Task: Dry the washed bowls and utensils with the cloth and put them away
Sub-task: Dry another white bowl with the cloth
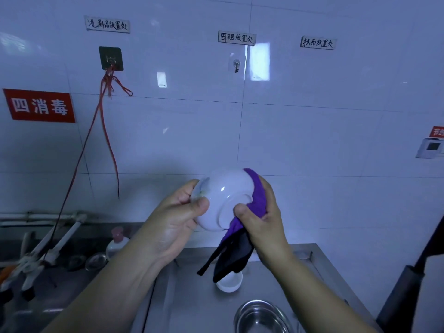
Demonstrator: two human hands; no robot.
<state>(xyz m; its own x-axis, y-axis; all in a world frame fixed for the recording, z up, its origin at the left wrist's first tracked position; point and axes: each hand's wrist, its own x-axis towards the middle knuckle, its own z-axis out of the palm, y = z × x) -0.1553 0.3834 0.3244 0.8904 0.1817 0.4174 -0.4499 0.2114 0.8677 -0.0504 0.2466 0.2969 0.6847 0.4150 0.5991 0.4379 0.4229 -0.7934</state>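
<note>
Bowl (222,198), white and turned with its underside toward the camera, is held up in front of the tiled wall (312,131), above the steel counter (192,296). At far left, a red sign (39,105) is fixed to the wall, and a bottle (117,241) is seen on the sink side. The bowl's left rim is clamped by the left hand (173,219), thumb on the outside. A purple cloth (258,195) is pressed against the bowl's right side by the closed right hand (263,217), its dark end hanging down. Below it, a small white cup (229,283) and a steel bowl (260,317) are set on the counter.
</note>
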